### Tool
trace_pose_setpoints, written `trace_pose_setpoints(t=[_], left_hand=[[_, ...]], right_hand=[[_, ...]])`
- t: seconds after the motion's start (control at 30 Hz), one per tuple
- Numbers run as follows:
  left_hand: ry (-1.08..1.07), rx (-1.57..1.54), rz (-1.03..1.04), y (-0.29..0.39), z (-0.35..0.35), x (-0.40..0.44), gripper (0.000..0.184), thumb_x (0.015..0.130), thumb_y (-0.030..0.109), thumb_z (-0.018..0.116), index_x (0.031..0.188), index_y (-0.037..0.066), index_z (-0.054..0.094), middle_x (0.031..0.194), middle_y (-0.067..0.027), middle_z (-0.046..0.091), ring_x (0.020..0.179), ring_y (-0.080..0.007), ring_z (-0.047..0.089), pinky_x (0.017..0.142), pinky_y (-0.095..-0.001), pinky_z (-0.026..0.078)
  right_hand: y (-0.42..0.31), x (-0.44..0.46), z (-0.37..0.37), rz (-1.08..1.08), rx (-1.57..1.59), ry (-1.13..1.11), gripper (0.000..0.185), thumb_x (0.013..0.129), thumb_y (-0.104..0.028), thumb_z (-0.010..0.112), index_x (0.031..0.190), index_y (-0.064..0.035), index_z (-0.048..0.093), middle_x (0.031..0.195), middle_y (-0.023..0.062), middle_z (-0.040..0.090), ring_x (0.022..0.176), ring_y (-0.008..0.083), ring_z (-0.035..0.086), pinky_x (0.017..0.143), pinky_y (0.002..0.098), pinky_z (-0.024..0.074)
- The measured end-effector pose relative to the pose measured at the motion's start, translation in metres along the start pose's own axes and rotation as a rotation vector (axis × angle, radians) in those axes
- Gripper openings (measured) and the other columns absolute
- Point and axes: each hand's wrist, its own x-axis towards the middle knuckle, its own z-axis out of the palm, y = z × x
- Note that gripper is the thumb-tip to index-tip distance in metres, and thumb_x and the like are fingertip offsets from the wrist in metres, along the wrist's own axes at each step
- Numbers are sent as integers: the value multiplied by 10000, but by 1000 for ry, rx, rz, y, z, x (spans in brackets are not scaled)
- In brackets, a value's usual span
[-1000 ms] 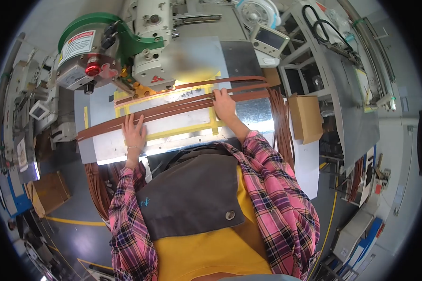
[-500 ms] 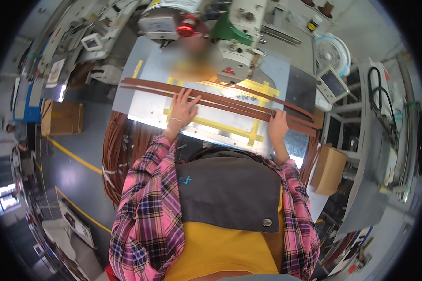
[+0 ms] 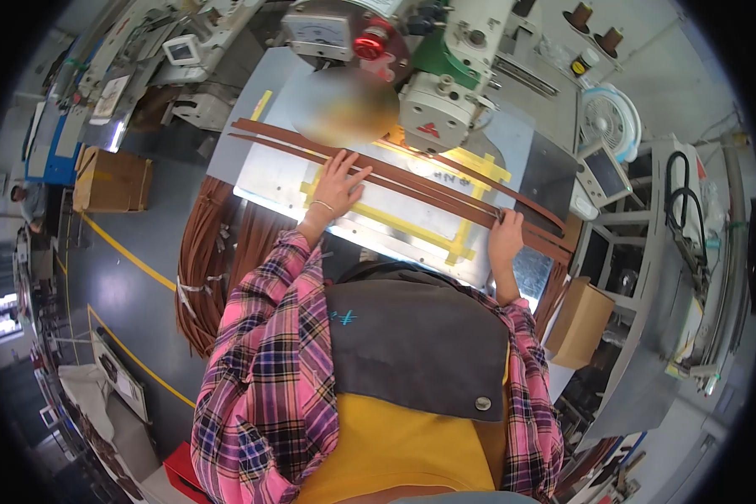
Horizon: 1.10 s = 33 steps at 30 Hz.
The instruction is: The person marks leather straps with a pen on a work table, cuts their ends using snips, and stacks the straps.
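Observation:
Long brown leather-like strips (image 3: 428, 191) lie side by side across the silver plate (image 3: 269, 181) of a sewing machine (image 3: 437, 118). My left hand (image 3: 338, 186) rests on them left of the middle, its fingers spread and laid flat. Toward the right ends, my right hand (image 3: 506, 244) has its fingers bent and closed on the near strip's edge; the fingertips are partly hidden. Yellow tape (image 3: 462, 227) marks a frame on the plate. A blurred patch covers part of the area left of the machine head.
Bundles of brown strips (image 3: 206, 260) hang at the table's left front edge. A cardboard box (image 3: 580, 323) stands at the right, another carton (image 3: 109, 181) on the floor at left. A small fan (image 3: 605, 122) and a control screen (image 3: 605, 172) sit at back right.
The whole view has shifted and tilted slightly with my head. Both hands keep about the same places on the strips.

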Motion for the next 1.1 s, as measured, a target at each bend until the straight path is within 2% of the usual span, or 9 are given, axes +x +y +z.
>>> trace_pose_setpoints(t=[0.2, 0.23, 0.37, 0.6, 0.8, 0.9, 1.1], left_hand=[[8, 16, -37, 3, 3, 0, 471, 834, 231, 549, 1300, 207, 485, 1378, -113, 386, 1325, -321, 274, 1100, -475, 197], [2, 24, -36, 3, 4, 0, 503, 829, 230, 547, 1318, 160, 455, 1385, -109, 380, 1330, -316, 268, 1105, -466, 192], [-14, 19, -50, 2, 5, 1, 534, 816, 217, 555, 1318, 89, 425, 1383, -111, 380, 1326, -319, 270, 1105, -462, 197], [-42, 1, -68, 5, 5, 5, 505, 820, 222, 559, 1292, 84, 446, 1396, -116, 359, 1330, -325, 261, 1104, -463, 197], [-36, 69, -104, 6, 14, 8, 459, 835, 239, 567, 1265, 109, 475, 1402, -117, 353, 1335, -316, 256, 1089, -506, 192], [-9, 134, -101, 2, 18, 7, 415, 834, 252, 586, 1223, 127, 513, 1383, -110, 378, 1322, -308, 281, 1081, -526, 191], [64, 25, -35, -7, 19, 14, 327, 809, 188, 623, 1127, 122, 584, 1294, -105, 476, 1247, -302, 389, 1043, -450, 305]], right_hand=[[3, 2, 2, 44, 0, 10, 215, 787, -125, 616, 977, -141, 516, 966, 86, 504, 828, 331, 590, 608, 452, 493], [4, 2, 2, 44, 2, 2, 210, 789, -125, 614, 974, -142, 517, 965, 86, 504, 826, 329, 592, 604, 447, 495], [3, 1, 0, 38, 9, 23, 240, 783, -112, 619, 992, -134, 502, 960, 90, 500, 826, 322, 599, 599, 435, 500], [6, 2, 0, 61, 24, 6, 226, 797, -102, 599, 1003, -128, 509, 970, 96, 508, 818, 337, 597, 630, 450, 493], [8, 2, -1, 50, -2, -15, 279, 772, -105, 636, 1011, -131, 495, 983, 89, 495, 835, 318, 607, 616, 430, 509], [8, 2, -2, 66, 21, -16, 231, 795, -102, 603, 1003, -135, 508, 980, 91, 504, 815, 336, 601, 626, 448, 496], [9, 3, -3, 61, 25, -32, 232, 796, -100, 602, 1006, -129, 507, 988, 96, 503, 816, 339, 602, 640, 445, 499]])
